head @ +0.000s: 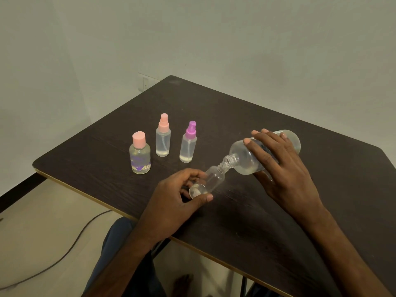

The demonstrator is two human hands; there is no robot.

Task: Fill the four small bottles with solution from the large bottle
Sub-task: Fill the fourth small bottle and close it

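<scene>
Now right hand [285, 168] grip wraps large clear plastic bottle [252, 159], tilted, mouth meeting neck of small uncapped clear bottle [211, 181] pinched in left hand [175, 194] grip, above dark bench [235, 116].

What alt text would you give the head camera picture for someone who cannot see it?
A person's right hand tips a large bottle into a small uncapped bottle gripped by the left hand. Three capped small bottles stand beyond on a dark table.

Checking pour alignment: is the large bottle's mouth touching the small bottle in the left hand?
Touching. Head view: the large bottle's mouth meets the small bottle's neck, no gap visible.
</scene>
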